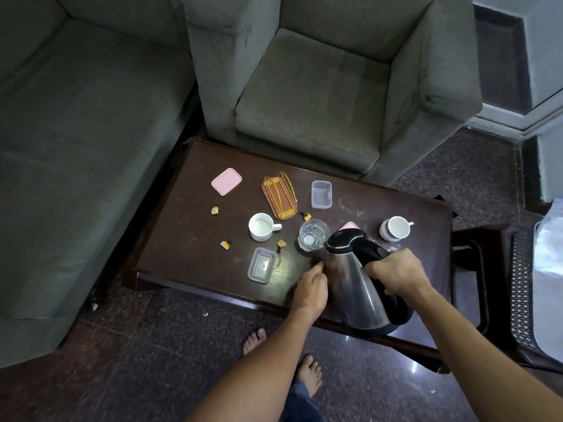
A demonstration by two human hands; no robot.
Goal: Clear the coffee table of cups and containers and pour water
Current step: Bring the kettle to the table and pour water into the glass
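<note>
Dark wooden coffee table [182, 239], set before a grey armchair [320, 86] and sofa [76, 147].

- Steel kettle [356, 287]: over the table's near edge, tilted, lid end toward the glass [313, 236] just beyond it.
- Right hand [396, 272]: wrapped tight round the kettle's black handle.
- Left hand [310, 287]: fingers loosely bent, tips touching the kettle's steel side, gripping nothing.
- White cups: one mid-table [261, 226], one at the right [395, 229].
- Clear containers: far [321, 194] and near [262, 265].
- Pink lid [226, 181], far left.
- Yellow wire rack [280, 194], centre.
- Small wrappers, scattered, e.g. [215, 210].
</note>
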